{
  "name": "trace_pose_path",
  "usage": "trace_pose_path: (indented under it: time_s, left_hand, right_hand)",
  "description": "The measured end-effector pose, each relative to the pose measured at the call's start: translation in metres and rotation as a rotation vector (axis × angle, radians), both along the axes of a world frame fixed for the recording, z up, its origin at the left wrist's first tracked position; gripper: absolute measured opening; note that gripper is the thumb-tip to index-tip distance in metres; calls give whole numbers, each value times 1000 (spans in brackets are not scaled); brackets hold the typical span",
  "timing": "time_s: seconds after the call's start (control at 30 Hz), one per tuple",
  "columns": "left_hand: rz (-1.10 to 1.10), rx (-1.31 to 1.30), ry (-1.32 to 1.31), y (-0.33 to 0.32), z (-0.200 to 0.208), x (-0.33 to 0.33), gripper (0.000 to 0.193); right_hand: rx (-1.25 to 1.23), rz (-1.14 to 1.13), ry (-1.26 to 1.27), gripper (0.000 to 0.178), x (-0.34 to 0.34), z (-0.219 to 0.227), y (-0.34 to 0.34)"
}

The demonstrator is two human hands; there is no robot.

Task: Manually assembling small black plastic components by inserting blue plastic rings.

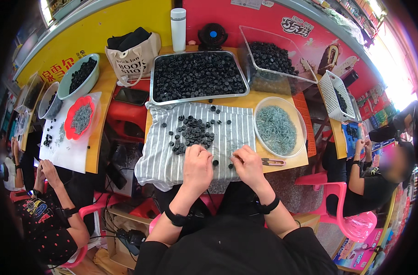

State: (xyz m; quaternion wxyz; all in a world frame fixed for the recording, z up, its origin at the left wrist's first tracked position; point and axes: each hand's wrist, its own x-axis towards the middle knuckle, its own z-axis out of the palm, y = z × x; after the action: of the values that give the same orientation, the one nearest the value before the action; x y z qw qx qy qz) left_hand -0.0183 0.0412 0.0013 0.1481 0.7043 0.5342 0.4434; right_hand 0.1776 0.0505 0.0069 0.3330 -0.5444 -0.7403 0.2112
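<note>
On a grey-and-white striped cloth (163, 133) lies a loose pile of small round black plastic pieces (195, 130). My left hand (198, 168) is closed at the near edge of this pile, its fingertips curled in; whatever they may grip is hidden. To its right, my right hand (248, 166) is pinched with thumb and fingers together, and what is between them is too small to make out. One black piece (231, 166) shows right by the right fingertips. Another black piece (215, 162) lies between the two hands.
Behind the cloth stands a metal tray (156, 87) full of black pieces. A round tub (302, 137) of thin clear-bluish pieces is at right, with pink-handled thread snips (274, 162) before it. A clear bin (305, 75) stands behind. Co-workers sit on both sides.
</note>
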Motion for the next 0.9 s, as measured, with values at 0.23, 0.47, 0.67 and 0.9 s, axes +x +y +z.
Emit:
trace_pose_path:
  time_s: [0.23, 0.47, 0.67, 0.9]
  left_hand:
    - [-25, 1, -22, -14, 5, 3, 15]
    - [-19, -9, 121, -17, -7, 6, 27]
    - [43, 28, 119, -18, 5, 2, 31]
    - [1, 51, 95, -22, 10, 8, 30]
  right_hand:
    - [-14, -46, -141, 10, -10, -2, 6]
    - [-37, -19, -173, 6, -11, 0, 6]
    - [-23, -32, -128, 5, -7, -2, 2]
    - [8, -54, -315, 11, -22, 5, 5]
